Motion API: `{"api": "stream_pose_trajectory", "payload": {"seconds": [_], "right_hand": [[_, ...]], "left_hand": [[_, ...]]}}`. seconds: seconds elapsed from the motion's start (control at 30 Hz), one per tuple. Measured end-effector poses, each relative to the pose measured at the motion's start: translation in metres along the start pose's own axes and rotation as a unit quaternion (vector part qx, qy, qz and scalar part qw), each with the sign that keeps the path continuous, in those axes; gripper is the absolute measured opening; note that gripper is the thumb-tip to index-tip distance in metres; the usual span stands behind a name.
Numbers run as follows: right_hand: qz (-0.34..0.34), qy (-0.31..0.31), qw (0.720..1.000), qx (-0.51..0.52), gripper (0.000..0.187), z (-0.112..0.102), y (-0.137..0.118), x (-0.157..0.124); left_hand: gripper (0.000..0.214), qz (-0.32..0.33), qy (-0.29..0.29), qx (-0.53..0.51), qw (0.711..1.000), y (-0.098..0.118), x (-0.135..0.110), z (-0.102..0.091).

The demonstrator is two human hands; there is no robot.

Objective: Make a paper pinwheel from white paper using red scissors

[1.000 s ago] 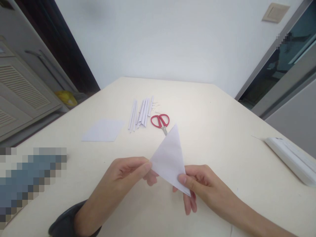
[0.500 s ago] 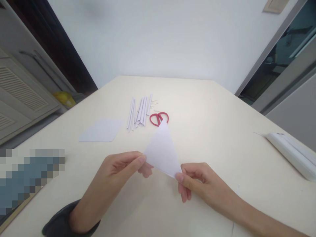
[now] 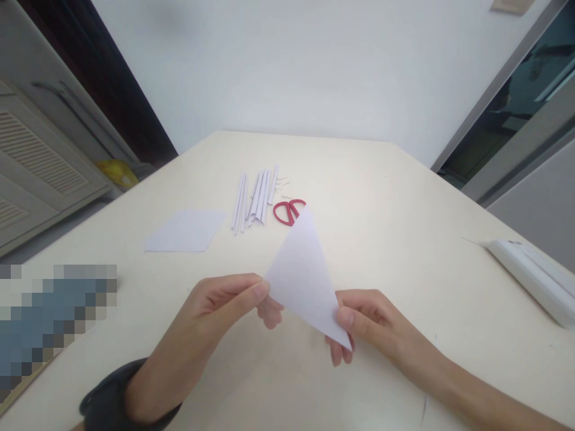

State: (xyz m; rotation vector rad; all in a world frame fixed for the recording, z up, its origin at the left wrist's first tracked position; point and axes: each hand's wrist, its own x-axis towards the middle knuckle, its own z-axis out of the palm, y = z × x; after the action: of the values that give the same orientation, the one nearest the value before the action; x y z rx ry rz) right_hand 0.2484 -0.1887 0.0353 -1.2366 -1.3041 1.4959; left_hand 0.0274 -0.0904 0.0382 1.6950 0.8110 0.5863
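A white sheet of paper folded into a triangle [image 3: 303, 278] is held up above the table, its tip pointing away from me. My left hand [image 3: 238, 299] pinches its left corner between thumb and fingers. On the right edge, just above the lower right corner, my right hand [image 3: 359, 317] has it pinched too. The tip overlaps the red-handled scissors [image 3: 282, 214] in view, hiding their blades and part of one handle.
Several rolled white paper tubes [image 3: 258, 197] lie behind the scissors on the pale table [image 3: 386, 239]. A flat white paper [image 3: 184, 230] rests at the left. Near the right edge is a long white object [image 3: 530, 278]; a pixelated patch covers something at the lower left.
The triangle has turned a little and shifted right. Its lower right corner now sticks out past my right thumb, which sits higher along the edge. The camera view has shifted slightly.
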Motion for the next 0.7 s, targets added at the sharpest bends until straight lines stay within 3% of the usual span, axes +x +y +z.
{"api": "stream_pose_trajectory", "payload": {"seconds": [0.17,0.27,0.4,0.7], "right_hand": [[-0.027,-0.059,0.994,0.089,0.03,0.007,-0.006,0.0],[-0.046,-0.047,0.993,0.096,0.023,0.012,-0.005,-0.001],[-0.01,-0.02,0.998,0.053,0.021,0.015,-0.001,0.0],[0.043,-0.01,0.997,0.062,0.028,0.01,0.009,-0.001]], "left_hand": [[0.034,0.045,-0.043,0.081,0.995,0.006,-0.006,0.01],[0.029,0.069,-0.074,0.131,0.986,0.008,-0.009,0.015],[0.029,0.066,-0.094,0.16,0.98,0.007,-0.01,0.017],[0.029,0.06,-0.065,0.171,0.981,0.0,-0.008,0.012]]}}
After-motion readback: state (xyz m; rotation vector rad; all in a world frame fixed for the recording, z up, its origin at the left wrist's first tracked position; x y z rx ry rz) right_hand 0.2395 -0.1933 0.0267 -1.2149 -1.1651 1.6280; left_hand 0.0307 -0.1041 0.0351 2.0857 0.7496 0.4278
